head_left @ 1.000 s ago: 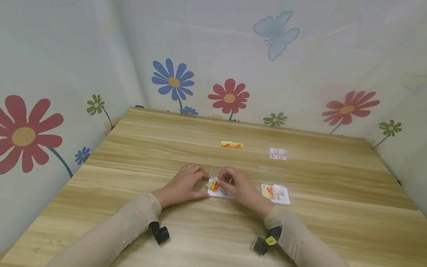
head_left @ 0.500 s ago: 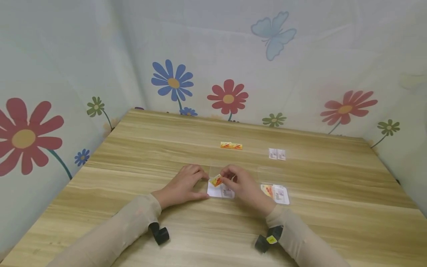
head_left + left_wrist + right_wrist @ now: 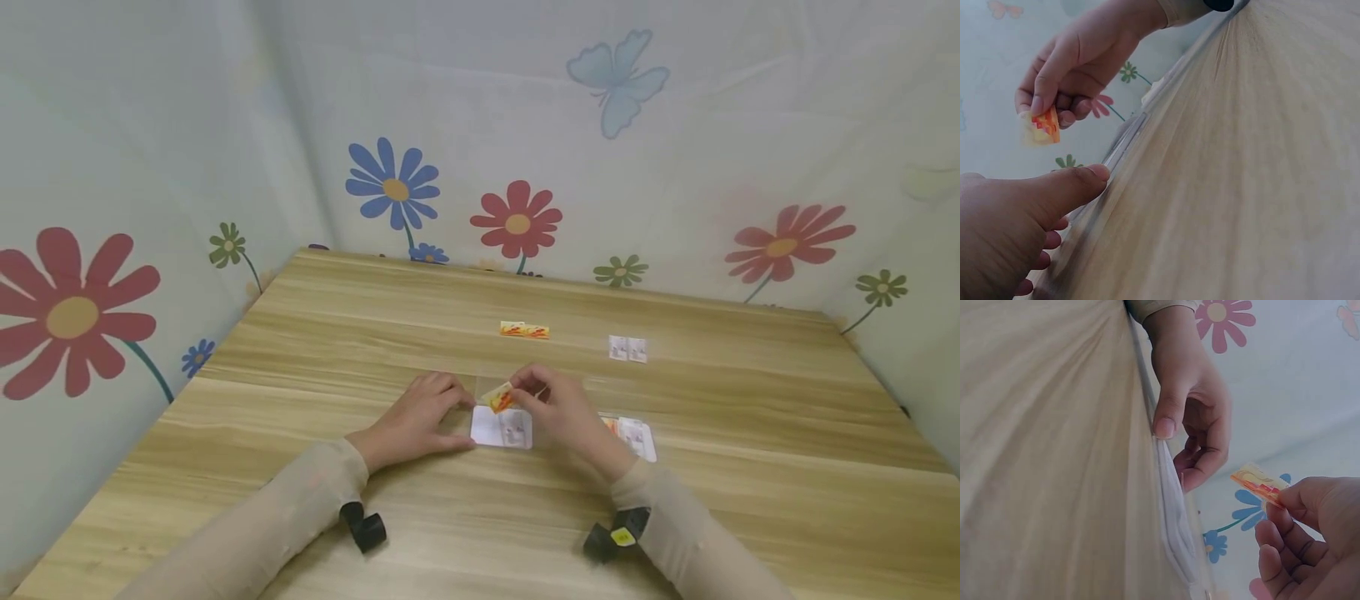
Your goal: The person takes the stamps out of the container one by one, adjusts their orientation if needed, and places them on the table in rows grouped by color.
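Lifting away in the head view, the right hand (image 3: 553, 408) pinches the orange card (image 3: 500, 399), leaving the left half of the white card (image 3: 486, 426) seemingly unfilled, with room toward the left edge of the desk (image 3: 315, 321). Left wrist: the left hand (image 3: 1013, 225), grip loose and empty. Right wrist: the orange card hangs clear of the desk.

The counter (image 3: 480, 517) looks like smooth wood with visible grain, the wall hanging (image 3: 480, 100) like matt, creased cloth, the sleeves (image 3: 300, 492) like thin fabric, while the yellow-orange piece (image 3: 501, 398) and the white card (image 3: 486, 427) seem of smooth paper.
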A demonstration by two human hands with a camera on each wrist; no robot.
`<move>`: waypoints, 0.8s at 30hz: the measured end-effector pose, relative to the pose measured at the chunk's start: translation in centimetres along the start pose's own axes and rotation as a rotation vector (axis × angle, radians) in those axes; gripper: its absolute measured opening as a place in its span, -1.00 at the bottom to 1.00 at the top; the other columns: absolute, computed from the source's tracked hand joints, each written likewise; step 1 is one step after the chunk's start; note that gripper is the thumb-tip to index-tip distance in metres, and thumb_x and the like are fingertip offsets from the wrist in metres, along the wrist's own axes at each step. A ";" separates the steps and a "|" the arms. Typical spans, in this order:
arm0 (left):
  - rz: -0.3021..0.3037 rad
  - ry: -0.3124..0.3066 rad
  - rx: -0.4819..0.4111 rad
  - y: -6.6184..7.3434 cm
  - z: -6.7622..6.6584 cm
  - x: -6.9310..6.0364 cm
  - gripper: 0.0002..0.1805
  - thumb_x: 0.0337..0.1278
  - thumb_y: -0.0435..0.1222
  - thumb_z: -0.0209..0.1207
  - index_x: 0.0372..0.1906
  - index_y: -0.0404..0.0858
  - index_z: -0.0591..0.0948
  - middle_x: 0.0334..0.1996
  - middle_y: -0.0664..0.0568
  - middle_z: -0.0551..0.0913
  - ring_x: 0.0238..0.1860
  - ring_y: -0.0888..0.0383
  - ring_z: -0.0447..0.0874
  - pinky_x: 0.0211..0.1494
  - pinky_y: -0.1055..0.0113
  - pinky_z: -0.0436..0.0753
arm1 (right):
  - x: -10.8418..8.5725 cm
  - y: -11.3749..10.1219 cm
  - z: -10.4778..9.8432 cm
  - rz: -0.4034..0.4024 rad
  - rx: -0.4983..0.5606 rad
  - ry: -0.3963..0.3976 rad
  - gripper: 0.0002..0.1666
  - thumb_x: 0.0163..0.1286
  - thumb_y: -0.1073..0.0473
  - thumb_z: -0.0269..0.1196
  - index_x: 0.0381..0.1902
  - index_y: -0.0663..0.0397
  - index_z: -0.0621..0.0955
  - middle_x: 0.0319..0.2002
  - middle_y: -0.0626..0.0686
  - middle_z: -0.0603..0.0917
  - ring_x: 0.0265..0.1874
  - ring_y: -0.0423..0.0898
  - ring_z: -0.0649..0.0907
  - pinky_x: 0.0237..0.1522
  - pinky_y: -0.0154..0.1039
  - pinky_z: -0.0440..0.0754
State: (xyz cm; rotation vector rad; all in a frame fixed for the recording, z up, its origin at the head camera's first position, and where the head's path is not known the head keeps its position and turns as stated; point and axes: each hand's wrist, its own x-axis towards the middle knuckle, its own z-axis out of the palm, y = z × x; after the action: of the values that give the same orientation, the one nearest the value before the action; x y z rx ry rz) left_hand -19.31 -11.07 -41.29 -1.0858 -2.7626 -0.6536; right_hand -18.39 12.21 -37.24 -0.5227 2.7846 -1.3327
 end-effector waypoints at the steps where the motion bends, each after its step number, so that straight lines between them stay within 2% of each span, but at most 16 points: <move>1: -0.002 -0.001 0.001 0.0 0.0 0.0 -0.48 -0.08 0.07 0.37 -0.03 -0.12 0.60 -0.10 0.09 0.55 0.09 0.07 0.44 0.27 0.04 0.37 | 0.1 0.0 -0.1 0.010 -0.001 0.006 -0.91 0.33 0.23 0.24 -0.23 0.11 0.63 -0.30 0.03 0.71 -0.36 -0.19 0.58 -0.28 -0.37 0.55; 8: 0.002 0.003 0.003 -0.1 -0.1 0.0 -0.48 -0.07 0.07 0.37 -0.03 -0.12 0.60 -0.10 0.10 0.55 0.08 0.08 0.45 0.26 0.05 0.38 | 0.4 0.0 -1.3 0.026 0.025 0.032 -0.89 0.31 0.24 0.25 -0.25 0.17 0.61 -0.31 0.10 0.71 -0.38 -0.17 0.59 -0.30 -0.37 0.55; 15: 0.013 0.018 0.024 -0.4 0.0 0.2 -0.48 -0.09 0.08 0.38 -0.04 -0.11 0.60 -0.09 0.10 0.56 0.08 0.09 0.46 0.24 0.06 0.39 | 0.7 0.2 -2.4 -0.003 0.054 0.041 -0.86 0.33 0.23 0.24 -0.24 0.22 0.59 -0.33 0.14 0.69 -0.40 -0.17 0.58 -0.34 -0.39 0.55; 24: 0.016 0.011 0.025 -0.5 -0.4 0.2 -0.47 -0.09 0.08 0.37 -0.04 -0.11 0.60 -0.11 0.11 0.55 0.06 0.10 0.45 0.24 0.07 0.38 | 1.5 0.5 -3.3 0.007 0.106 0.037 -0.86 0.32 0.26 0.24 -0.26 0.27 0.56 -0.35 0.23 0.69 -0.39 0.11 0.64 -0.44 -0.39 0.54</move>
State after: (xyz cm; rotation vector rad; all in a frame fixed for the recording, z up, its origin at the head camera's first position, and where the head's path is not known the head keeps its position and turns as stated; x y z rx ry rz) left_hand -19.82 -11.43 -41.10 -1.0941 -2.7422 -0.6198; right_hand -20.46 14.55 -35.37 -0.4880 2.7228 -1.4935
